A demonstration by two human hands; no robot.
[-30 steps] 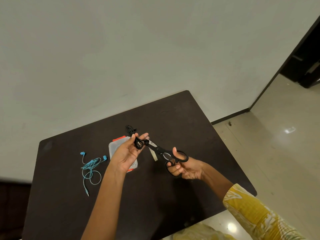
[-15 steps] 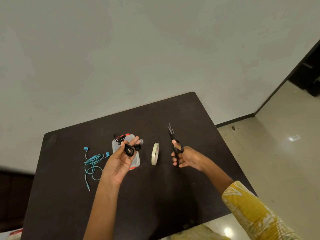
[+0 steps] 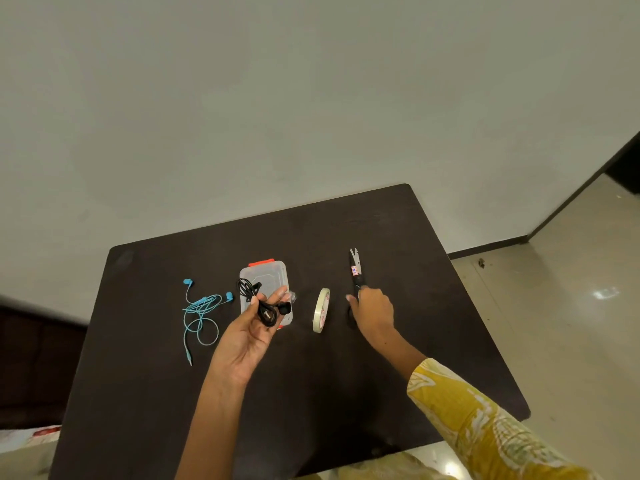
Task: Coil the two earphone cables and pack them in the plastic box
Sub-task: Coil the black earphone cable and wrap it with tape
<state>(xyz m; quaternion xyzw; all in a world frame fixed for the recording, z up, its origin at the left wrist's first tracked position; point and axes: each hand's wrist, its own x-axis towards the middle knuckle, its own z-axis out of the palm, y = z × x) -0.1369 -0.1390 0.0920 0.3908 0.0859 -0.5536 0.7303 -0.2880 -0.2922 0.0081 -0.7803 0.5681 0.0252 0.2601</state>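
The left hand (image 3: 254, 329) is raised palm-up over the dark table (image 3: 145, 393), its thumb and fingers curled round the coiled black earphones (image 3: 266, 311), which sit bunched in the grip with a loop of cable trailing out toward eleven o'clock and one earbud poking out on the three o'clock side; the right hand (image 3: 372, 311) lies knuckles-up over the handle end of the black scissors (image 3: 356, 271), covering the loops, so whether its fingers grip the handles or only rest on them cannot be told; the scissor blades point toward twelve o'clock, slightly parted at the tips, and appear to lie on the table; at nine o'clock from the right hand, between the two hands, a roll of pale tape (image 3: 321, 310) stands on its edge; the clear plastic box (image 3: 268, 275), with an orange clasp at its far end, lies flat directly behind the left hand's fingers and is partly hidden by them; well apart at nine o'clock from the box, the blue earphones (image 3: 201, 313) lie loose and uncoiled on the table, the plug end trailing toward six o'clock.
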